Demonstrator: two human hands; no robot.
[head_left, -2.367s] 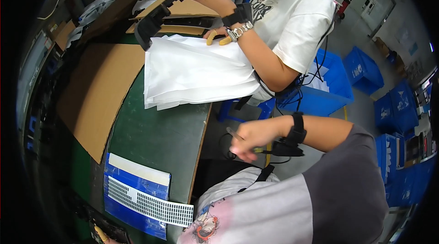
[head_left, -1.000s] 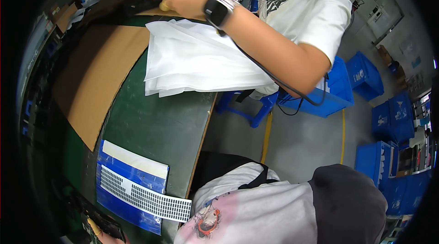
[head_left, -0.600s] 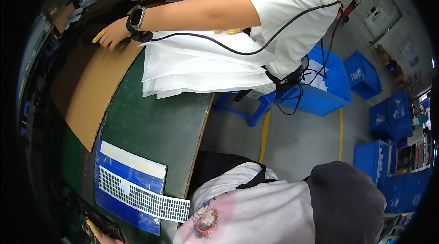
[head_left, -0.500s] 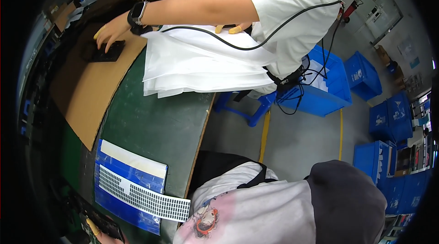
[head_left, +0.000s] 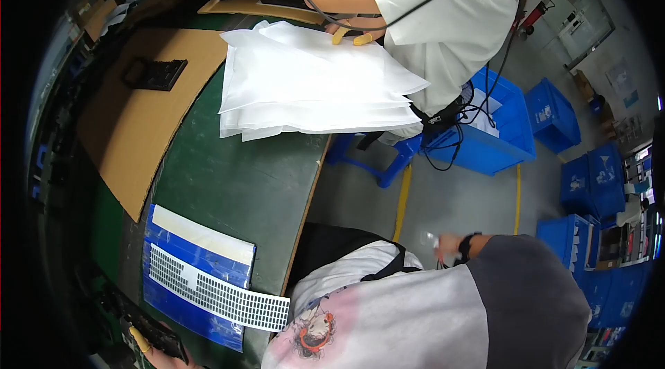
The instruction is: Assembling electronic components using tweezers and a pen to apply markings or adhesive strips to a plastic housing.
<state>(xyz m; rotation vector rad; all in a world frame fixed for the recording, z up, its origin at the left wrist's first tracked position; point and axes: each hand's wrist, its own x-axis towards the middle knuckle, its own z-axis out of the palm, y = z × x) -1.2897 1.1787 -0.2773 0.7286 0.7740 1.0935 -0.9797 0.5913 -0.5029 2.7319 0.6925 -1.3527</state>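
At the lower left edge, my left hand (head_left: 161,356), with a yellow finger cot on one finger, is closed on a black plastic part (head_left: 154,327). Part of that hand is cut off by the picture's edge. My right hand (head_left: 449,247), a black band at its wrist, is out over the floor beyond my side. Its fingers are closed round something small, pale and shiny, too blurred to name. Nearest to my left hand lies a blue board (head_left: 197,319) on the green table. On it rest a white sheet with many small slots (head_left: 220,294) and a cream strip (head_left: 201,234).
A co-worker (head_left: 443,30) in white sits across the table beside a stack of white sheets (head_left: 298,85). Brown cardboard (head_left: 149,130) at the left bears a black part (head_left: 159,75). Blue bins (head_left: 509,130) and a blue stool (head_left: 395,161) stand on the floor.
My right hand has come into view on the right. The co-worker's watch hand has left the black part on the cardboard and moved to the far cardboard. My left hand has barely moved.
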